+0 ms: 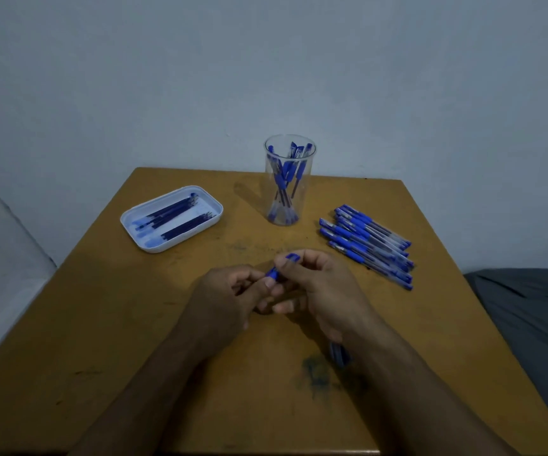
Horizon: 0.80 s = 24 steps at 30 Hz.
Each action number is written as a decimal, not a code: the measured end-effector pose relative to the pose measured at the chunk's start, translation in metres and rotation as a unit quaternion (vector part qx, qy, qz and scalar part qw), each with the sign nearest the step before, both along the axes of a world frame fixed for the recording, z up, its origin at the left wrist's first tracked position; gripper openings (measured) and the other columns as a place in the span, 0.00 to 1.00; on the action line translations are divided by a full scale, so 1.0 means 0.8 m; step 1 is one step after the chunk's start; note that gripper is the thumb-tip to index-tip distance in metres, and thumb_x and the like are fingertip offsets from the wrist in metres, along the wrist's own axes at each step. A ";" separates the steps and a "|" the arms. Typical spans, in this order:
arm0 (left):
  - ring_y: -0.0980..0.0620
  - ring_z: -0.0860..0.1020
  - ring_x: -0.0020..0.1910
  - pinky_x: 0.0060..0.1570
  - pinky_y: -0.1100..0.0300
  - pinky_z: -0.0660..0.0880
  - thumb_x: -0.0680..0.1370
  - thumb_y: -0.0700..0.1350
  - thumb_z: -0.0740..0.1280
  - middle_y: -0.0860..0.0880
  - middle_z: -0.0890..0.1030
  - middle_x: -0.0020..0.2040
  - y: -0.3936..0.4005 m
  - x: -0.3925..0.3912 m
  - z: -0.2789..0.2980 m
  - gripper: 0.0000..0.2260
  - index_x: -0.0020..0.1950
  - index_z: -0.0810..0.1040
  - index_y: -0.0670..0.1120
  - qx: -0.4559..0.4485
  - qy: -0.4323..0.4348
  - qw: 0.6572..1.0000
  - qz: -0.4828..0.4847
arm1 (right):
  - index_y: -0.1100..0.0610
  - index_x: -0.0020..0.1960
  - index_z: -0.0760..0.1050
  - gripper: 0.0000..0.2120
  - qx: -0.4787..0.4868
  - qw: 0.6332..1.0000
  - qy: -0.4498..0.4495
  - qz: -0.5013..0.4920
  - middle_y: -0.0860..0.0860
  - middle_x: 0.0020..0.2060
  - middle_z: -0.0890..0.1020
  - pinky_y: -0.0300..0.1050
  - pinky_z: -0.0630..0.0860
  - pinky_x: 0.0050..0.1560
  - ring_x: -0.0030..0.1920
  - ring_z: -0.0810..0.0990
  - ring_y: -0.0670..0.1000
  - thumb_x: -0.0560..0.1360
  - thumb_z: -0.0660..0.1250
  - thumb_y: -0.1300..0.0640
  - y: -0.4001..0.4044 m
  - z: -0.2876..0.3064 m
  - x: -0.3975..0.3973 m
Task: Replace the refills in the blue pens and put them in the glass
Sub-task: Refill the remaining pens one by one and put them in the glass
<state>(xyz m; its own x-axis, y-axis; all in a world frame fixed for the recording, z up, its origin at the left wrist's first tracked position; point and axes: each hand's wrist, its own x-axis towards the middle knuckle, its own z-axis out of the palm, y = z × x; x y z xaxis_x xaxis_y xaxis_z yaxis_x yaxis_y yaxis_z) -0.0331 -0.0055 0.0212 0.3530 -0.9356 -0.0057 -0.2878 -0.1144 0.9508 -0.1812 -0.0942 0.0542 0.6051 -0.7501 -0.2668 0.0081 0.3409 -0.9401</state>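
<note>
Clear glass (289, 192) stands upright near the far edge of the desk (101, 324), about midway along it; several blue pens (286, 174) stand in it, leaning against each other and the wall; white tray (141, 240) sits toward the far left corner, turned at an angle; dark blue refills (170, 213) lie in it in two loose bunches, roughly parallel; pile of blue pens (366, 245) lies flat on the desk near the right edge, just right of the glass, all pointing much the same way, some overlapping.

Both hands meet over the middle of the desk, nearer the front edge; left hand (223, 301) has fingers curled, thumb and forefinger pinching the lower end of a blue pen (281, 268); right hand (318, 287) also curled, thumb and fingers pinching the upper end of the same pen, blue cap end poking out above the fingers; most of the pen body hidden by fingers; a second blue object (338, 353) shows below the right wrist, blurred, cannot tell what it is; dark ink smudge (318, 373) on the desk beside it; grey cloth (529, 311) past the right edge.
</note>
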 end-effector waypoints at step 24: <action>0.59 0.74 0.31 0.33 0.69 0.68 0.80 0.49 0.66 0.56 0.78 0.32 0.005 0.014 -0.006 0.10 0.54 0.86 0.49 -0.069 -0.070 0.992 -0.077 | 0.70 0.55 0.79 0.10 -0.070 0.996 -0.012 0.049 0.66 0.43 0.85 0.47 0.85 0.40 0.41 0.87 0.57 0.78 0.70 0.63 -0.019 -0.007 -0.007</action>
